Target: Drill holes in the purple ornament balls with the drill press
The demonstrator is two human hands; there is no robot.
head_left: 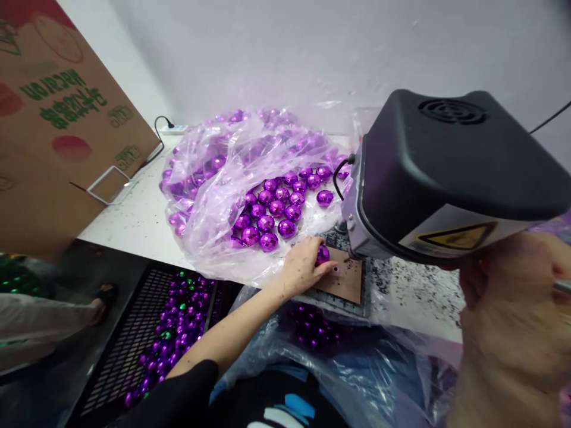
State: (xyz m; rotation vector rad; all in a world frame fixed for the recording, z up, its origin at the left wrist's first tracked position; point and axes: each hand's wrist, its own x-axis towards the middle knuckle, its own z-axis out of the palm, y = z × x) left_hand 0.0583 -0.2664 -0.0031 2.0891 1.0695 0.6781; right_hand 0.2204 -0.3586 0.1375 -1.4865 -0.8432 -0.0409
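Observation:
My left hand [304, 264] is closed on a shiny purple faceted ball [322, 254], pinched between thumb and fingers. It rests at a brown board [345, 288] on the metal base of a black-covered press [464, 154], beside a small hole in the board. Close to the camera, my right hand [513, 297] is wrapped around a metal lever [562, 287] at the press's right side; its fingertips are partly hidden. Loose purple balls [276, 208] spill from a clear plastic bag [223, 184] just behind my left hand.
A large cardboard box [66, 131] stands at the left, near a power strip [173, 129]. Below the white table [134, 232], a black crate [116, 339] holds purple and green pieces. Dark flecks litter the tabletop. Another person's leg [49, 321] shows at lower left.

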